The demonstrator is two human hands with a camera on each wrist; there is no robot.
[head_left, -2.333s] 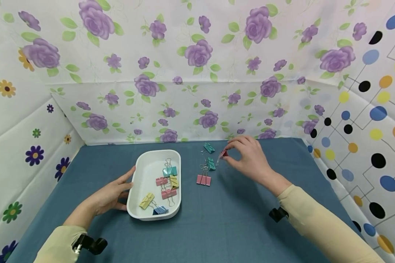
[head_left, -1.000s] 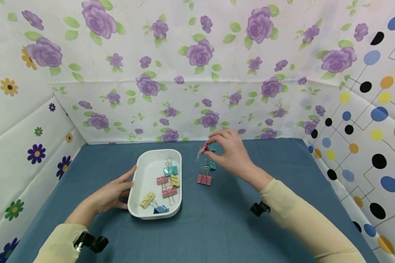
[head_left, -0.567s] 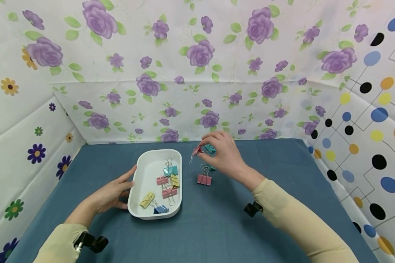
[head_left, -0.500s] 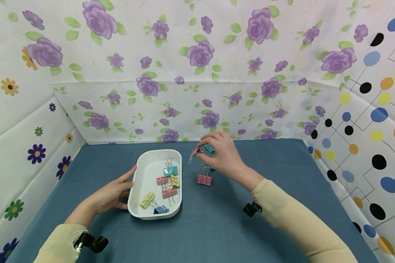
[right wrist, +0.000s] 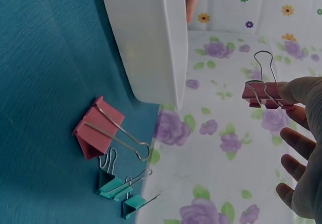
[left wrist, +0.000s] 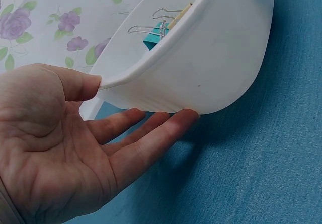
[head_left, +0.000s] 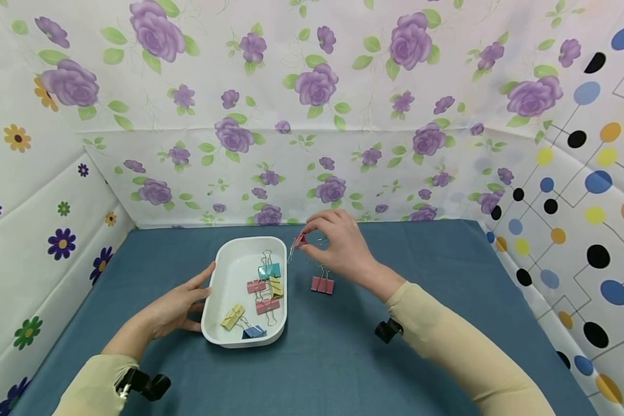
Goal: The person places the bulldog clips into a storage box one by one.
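Note:
My right hand (head_left: 338,245) pinches a pink binder clip (head_left: 300,240) between thumb and forefinger, just right of the white tray's (head_left: 229,271) far right corner. In the right wrist view the held clip's (right wrist: 261,92) wire handles stick out, and the other fingers are spread apart. My left hand (head_left: 174,312) rests at the tray's left side. In the left wrist view its thumb touches the rim, and its extended fingers meet the wall's (left wrist: 216,58) lower edge. Pink, yellow, teal and blue binder clips (head_left: 267,306) lie inside the tray, on its right and near part.
On the blue tablecloth (head_left: 333,358), right of the tray, lies a pink binder clip (head_left: 323,285). Two teal clips (right wrist: 114,186) (right wrist: 132,205) lie beyond it, mostly hidden by my right hand in the head view. A flowered sheet (head_left: 312,173) stands behind, with patterned sheets at both sides.
My right hand has carried the pink binder clip leftward, from right of the teal clips, past them, to beside the tray's rim. My left hand and the tray have stayed in place.

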